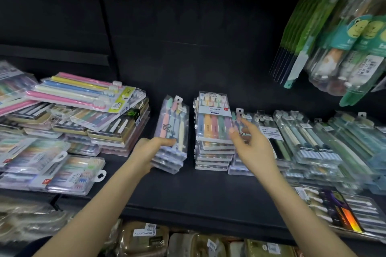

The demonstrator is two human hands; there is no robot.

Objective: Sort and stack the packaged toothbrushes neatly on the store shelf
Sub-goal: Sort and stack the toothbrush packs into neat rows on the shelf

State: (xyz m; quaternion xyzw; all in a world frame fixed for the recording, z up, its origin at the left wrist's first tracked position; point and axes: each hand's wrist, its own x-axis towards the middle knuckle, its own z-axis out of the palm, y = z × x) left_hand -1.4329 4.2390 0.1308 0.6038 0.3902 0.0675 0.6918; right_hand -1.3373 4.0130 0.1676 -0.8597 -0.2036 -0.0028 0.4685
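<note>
View from above onto a black store shelf (188, 190) crowded with packaged toothbrushes. The left hand (149, 152) grips the near end of a small stack of clear plastic packs of pastel toothbrushes (172, 129), wrapped round its left side with the thumb across the top pack. This stack sits mid-shelf, askew, its packs slipped out of line at the near end. Just to its right, not touching it, stands a taller, tidy stack of clear five-brush packs with a white label band (213, 123). The right hand (253, 148) reaches in beside that taller stack, fingers loosely spread and holding nothing. Its fingertips (232, 130) are at the stack's right edge; blur hides whether they touch. At the left lies an untidy heap topped by a pack of long pink, yellow and blue brushes (77, 94). At the right are rows of clear packs with green and blue brushes (313, 142). Green card packs (342, 33) hang at the upper right.
</note>
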